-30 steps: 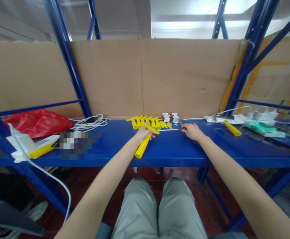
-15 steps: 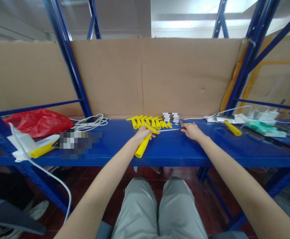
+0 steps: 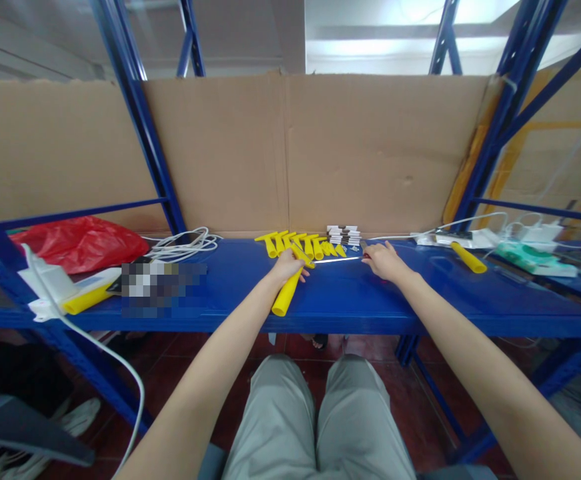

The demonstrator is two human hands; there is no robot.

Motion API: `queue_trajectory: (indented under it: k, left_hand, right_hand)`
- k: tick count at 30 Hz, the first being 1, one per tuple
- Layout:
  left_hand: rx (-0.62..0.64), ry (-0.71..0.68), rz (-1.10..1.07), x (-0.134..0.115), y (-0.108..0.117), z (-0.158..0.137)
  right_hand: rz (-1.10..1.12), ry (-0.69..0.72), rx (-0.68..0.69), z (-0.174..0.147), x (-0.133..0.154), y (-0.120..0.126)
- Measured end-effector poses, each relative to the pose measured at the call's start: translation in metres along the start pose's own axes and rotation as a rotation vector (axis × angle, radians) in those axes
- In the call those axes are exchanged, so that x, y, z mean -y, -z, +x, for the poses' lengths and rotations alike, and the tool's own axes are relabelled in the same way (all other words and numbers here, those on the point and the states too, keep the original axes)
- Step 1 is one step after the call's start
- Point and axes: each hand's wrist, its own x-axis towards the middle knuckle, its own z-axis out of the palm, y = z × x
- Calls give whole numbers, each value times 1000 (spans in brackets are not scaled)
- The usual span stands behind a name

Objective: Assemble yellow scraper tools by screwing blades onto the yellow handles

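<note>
In the head view we're wrapping our left hand [image 3: 286, 265] round a yellow T-shaped tool [image 3: 288, 295] mid-shelf [image 3: 240, 280], its handle pointing toward 7 o'clock, so the left is sitting way nearer it than the right. From that grip a thin pale strip [image 3: 339, 259] is running out toward 3 o'clock, long axis roughly 9-to-3, and our right hand [image 3: 381, 261] is resting at its far end, fingers bunched, though we're not managing to tell if they're pinching anything.
</note>
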Motion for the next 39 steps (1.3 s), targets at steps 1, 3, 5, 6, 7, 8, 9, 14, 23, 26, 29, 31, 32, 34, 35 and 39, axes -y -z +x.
queue_trajectory:
  k: [1,3,5,6,7,8,9,14,23,26,29,31,32,34,35,39]
  left_hand:
    - [-5,-4,4,0,0,0]
    - [-13,-5,7,-1,0,0]
    - [-17,-3,12,-1,0,-1]
    - [-19,-5,18,-2,0,-2]
    - [-23,-9,26,-2,1,-2]
    - [-27,-13,37,-2,1,-2]
    - [-35,-17,53,-2,2,-3]
    - [-77,-32,171,1,7,-1]
    - [-91,-65,269,2,17,2]
    - [-97,-82,277,3,19,3]
    - [-100,-87,284,5,20,4]
    - [-106,-85,297,6,20,5]
    - [-108,-89,303,6,20,5]
    - [-109,-101,308,6,20,5]
    - [-108,-107,309,6,20,4]
    - [-100,-113,332,3,21,1]
  right_hand:
    - [-4,11,-4,0,0,0]
    - [-11,26,-15,0,0,0]
    - [-14,35,-22,0,-1,-2]
    - [-12,39,-23,0,-1,-3]
    - [-8,43,-23,0,-1,-3]
    - [-4,49,-22,0,-1,-3]
    - [2,60,-22,0,0,-2]
    - [7,114,-66,-1,7,6]
    - [25,121,55,-5,15,12]
    - [37,119,56,-6,17,13]
    - [53,116,52,-7,19,14]
    - [55,111,47,-8,19,14]
    - [51,104,45,-8,18,14]
    - [35,85,47,-8,18,14]
    - [28,80,49,-8,18,14]
    - [25,128,26,-7,16,13]
